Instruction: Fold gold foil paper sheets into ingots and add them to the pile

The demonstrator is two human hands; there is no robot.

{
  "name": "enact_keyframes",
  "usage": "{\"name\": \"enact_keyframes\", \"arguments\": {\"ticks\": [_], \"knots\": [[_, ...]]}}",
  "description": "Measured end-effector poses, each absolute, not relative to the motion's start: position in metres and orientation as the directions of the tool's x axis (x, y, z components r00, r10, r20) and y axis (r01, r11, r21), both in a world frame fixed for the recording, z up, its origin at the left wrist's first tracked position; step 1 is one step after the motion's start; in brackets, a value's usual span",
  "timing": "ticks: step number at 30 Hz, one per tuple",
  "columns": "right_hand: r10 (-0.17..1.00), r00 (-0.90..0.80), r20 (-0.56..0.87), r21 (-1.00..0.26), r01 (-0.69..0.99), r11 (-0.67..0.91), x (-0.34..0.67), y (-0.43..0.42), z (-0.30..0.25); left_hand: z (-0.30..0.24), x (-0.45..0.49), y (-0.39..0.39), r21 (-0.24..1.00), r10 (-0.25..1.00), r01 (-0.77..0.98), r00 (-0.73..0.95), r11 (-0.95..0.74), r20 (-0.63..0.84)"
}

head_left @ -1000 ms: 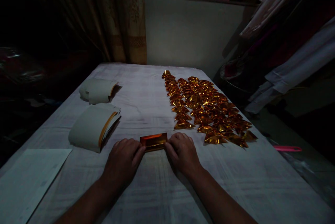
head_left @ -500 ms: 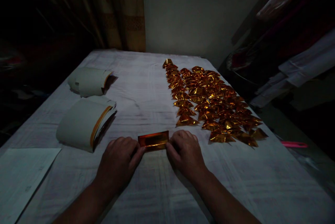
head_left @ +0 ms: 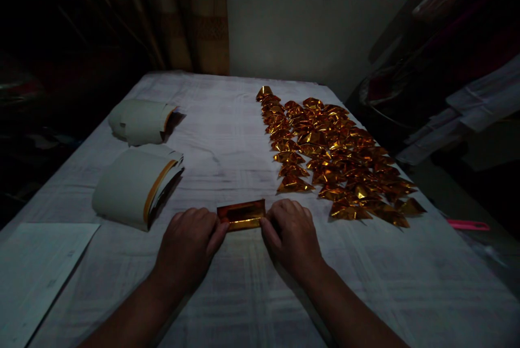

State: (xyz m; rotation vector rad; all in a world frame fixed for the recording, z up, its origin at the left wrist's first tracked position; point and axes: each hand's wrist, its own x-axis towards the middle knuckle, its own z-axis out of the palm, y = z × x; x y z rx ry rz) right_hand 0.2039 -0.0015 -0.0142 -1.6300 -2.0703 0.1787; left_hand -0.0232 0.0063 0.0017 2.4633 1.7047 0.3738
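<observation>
Both ends of the gold foil strip [head_left: 242, 214] lie hidden under the fingertips of the left hand [head_left: 189, 245] and right hand [head_left: 290, 237], whose forearms run off the bottom edge. The white sheet [head_left: 36, 261] is cut off at the lower left corner. A pink object [head_left: 467, 224] beside the table [head_left: 227, 136] is too dim to identify.

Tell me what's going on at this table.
A person sits at a cloth-covered table in dim light, holding a gold foil strip down on it, left hand at one end and right hand at the other. To the right lie rows of folded gold pieces. To the left sit two curled paper stacks with gold edges, and a white sheet lies at the near left corner.
</observation>
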Motion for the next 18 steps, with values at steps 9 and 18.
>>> {"name": "enact_keyframes", "arguments": {"ticks": [9,18], "knots": [[0.946,-0.152,0.285,-0.363,0.897,0.253,0.2016,-0.0018,-0.0126,0.0077,-0.0181,0.0038,0.125,0.924,0.917,0.370,-0.379,0.094],[0.937,-0.167,0.306,-0.466,0.832,0.300,0.2025,-0.0019,-0.0155,0.0082,-0.0159,-0.0017,0.129,0.901,0.904,0.374,-0.407,0.222]]}}
